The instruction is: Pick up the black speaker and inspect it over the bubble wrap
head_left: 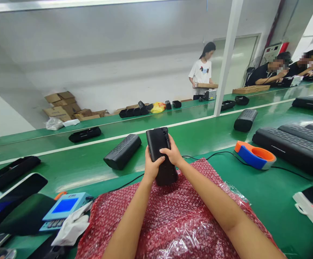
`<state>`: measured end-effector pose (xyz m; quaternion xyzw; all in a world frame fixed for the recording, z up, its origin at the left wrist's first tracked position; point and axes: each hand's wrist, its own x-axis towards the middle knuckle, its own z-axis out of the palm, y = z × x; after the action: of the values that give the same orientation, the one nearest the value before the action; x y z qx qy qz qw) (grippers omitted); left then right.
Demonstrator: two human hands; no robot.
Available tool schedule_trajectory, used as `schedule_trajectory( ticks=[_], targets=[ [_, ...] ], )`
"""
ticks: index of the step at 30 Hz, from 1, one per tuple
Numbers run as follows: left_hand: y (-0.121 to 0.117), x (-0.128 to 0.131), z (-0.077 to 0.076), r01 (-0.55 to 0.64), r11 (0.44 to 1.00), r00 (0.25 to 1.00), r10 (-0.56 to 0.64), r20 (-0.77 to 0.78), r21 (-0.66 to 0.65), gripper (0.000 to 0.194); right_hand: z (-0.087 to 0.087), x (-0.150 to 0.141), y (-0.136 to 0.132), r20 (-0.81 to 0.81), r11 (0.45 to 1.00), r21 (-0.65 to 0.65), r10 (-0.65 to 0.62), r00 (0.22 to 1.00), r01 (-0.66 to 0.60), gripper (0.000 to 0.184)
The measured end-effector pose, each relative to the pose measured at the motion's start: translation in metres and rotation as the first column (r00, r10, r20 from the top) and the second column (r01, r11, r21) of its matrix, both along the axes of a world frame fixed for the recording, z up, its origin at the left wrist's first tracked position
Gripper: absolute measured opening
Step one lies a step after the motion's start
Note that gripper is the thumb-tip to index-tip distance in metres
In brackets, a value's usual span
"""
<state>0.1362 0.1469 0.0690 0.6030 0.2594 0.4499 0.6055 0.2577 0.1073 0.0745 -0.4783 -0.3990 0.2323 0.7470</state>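
Both my hands grip a black rectangular portable speaker (159,144) held nearly upright above a sheet of red bubble wrap (156,219). My left hand (153,165) wraps its lower left side, and my right hand (172,153) presses across its front from the right. The speaker's lower end rests on or just above the bubble wrap; I cannot tell which. A similar black speaker (122,151) lies on the green belt just beyond my hands, and a thin black cable (210,156) runs behind my right hand.
Several black speakers (291,149) lie on the green belt at right, near an orange-and-blue ring (255,155). A blue-screened tester (63,208) and white tissue (71,225) sit at left. Co-workers (270,70) work beyond a second belt (145,113).
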Motion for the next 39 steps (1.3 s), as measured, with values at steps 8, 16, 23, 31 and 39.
schedule_trajectory(
  ticks=[8, 16, 23, 31, 39],
  targets=[
    [-0.0038, 0.0013, 0.0024, 0.009, 1.000, 1.000, -0.010, 0.018, 0.028, 0.103, -0.0055, 0.0035, 0.0031, -0.024, 0.998, 0.068, 0.013, 1.000, -0.011, 0.078],
    [-0.0051, 0.0001, 0.0053, 0.031, 1.000, 0.999, -0.031, 0.009, 0.006, 0.107, -0.0061, 0.0043, 0.0028, -0.025, 0.996, 0.081, 0.024, 0.999, -0.022, 0.081],
    [-0.0077, -0.0004, 0.0077, 0.028, 0.999, 1.000, -0.028, -0.009, -0.015, 0.108, -0.0042, 0.0025, 0.0003, -0.015, 0.997, 0.076, 0.026, 1.000, -0.025, 0.093],
    [-0.0073, 0.0002, 0.0071, 0.005, 1.000, 1.000, -0.005, -0.003, -0.020, 0.111, -0.0051, 0.0054, 0.0015, -0.002, 0.996, 0.067, 0.058, 0.998, -0.057, 0.108],
    [-0.0040, -0.0024, 0.0051, 0.014, 1.000, 0.999, -0.014, -0.032, 0.000, 0.109, -0.0082, 0.0067, 0.0050, -0.002, 0.998, 0.049, 0.037, 0.999, -0.037, 0.107]
  ],
)
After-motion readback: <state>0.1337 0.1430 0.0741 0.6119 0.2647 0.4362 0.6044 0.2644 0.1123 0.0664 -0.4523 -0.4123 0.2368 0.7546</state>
